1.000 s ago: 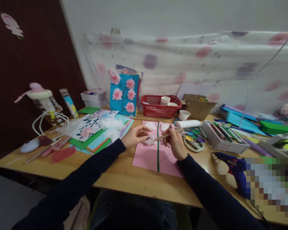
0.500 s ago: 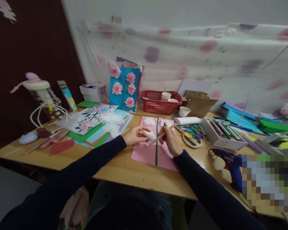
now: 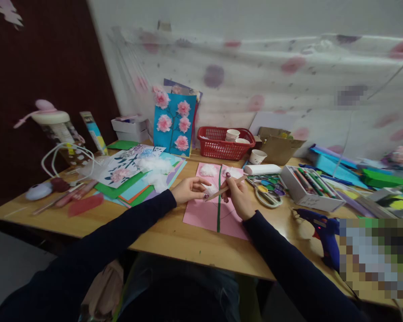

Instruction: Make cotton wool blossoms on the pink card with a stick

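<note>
A pink paper sheet (image 3: pixel 201 215) with a green strip (image 3: pixel 218 214) down its middle lies on the table before me. White cotton tufts (image 3: pixel 208 170) sit on its upper part. My left hand (image 3: pixel 190 191) is over the sheet's left edge, thumb and fingertips curled about a cotton tuft (image 3: pixel 211 189); the exact contact is partly hidden. Between the thumb and fingers of my right hand (image 3: pixel 237 194) is a flat wooden stick (image 3: pixel 216 194), slanting down to the left. Its lower tip is by my left thumb.
Coloured papers with loose cotton (image 3: pixel 156 167) lie left. Behind stand a blue flower picture (image 3: pixel 173 114) and a red basket (image 3: pixel 221 150). Scissors (image 3: pixel 270 199), a box of crayons (image 3: pixel 317 201) and a blue glue gun (image 3: pixel 325 232) are to the right.
The stick's tip has shifted slightly down and left, close to my left thumb, and less cotton shows beneath it. Both hands otherwise stay nearly in place.
</note>
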A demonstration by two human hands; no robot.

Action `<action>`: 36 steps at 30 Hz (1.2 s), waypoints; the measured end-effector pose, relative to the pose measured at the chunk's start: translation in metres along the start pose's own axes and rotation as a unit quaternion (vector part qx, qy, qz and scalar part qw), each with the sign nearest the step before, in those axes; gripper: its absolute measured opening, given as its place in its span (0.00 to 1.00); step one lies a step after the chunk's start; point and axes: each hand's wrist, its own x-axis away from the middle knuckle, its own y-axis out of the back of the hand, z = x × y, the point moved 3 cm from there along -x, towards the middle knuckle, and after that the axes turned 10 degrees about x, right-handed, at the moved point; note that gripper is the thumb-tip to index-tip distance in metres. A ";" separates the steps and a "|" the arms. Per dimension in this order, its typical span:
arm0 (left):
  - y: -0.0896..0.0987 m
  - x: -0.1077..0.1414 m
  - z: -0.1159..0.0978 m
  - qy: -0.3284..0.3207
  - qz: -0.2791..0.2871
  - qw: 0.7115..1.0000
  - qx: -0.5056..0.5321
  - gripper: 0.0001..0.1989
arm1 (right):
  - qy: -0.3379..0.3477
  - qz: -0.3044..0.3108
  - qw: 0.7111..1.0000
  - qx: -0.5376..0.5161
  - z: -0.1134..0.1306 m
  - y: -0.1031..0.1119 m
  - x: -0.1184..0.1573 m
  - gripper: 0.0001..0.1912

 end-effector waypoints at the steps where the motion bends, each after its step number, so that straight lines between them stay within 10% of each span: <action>1: -0.001 0.000 0.000 0.000 0.008 1.000 -0.005 0.24 | 0.002 0.002 1.000 0.002 0.000 0.000 0.000 0.24; 20: -0.003 0.000 0.004 0.019 0.036 0.999 0.034 0.23 | -0.007 -0.021 1.000 -0.014 -0.003 0.004 -0.003 0.21; 29: 0.001 0.000 0.004 0.010 0.049 0.999 0.005 0.25 | -0.019 -0.133 0.990 -0.044 0.002 0.014 -0.005 0.19; 36: -0.002 0.001 0.003 0.011 0.047 0.999 0.002 0.23 | -0.021 -0.077 0.996 -0.048 -0.005 0.008 -0.005 0.18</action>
